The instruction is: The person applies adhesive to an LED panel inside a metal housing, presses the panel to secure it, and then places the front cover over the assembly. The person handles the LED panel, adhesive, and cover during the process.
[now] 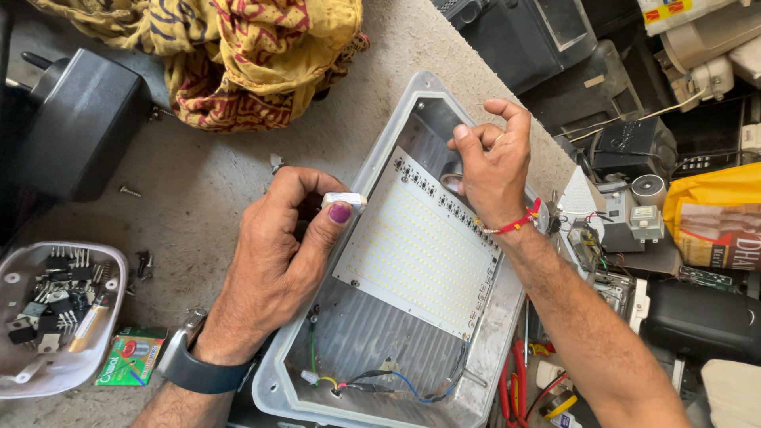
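Observation:
An open grey metal lamp housing (432, 87) lies tilted on the workbench, with a white LED panel (416, 242) inside and coloured wires (372, 384) at its near end. My left hand (277, 257) grips the housing's left rim, the thumb pressed on the edge. My right hand (491, 162), with a red thread on the wrist, pinches a small round metal part (452, 176) at the panel's upper corner, inside the housing.
A yellow patterned cloth (238, 47) lies at the back, a black adapter (83, 119) at left. A white tray (111, 261) of electronic parts sits bottom left beside a small green box (131, 357). Cluttered devices, red-handled pliers (515, 380) and a yellow bag (713, 214) fill the right.

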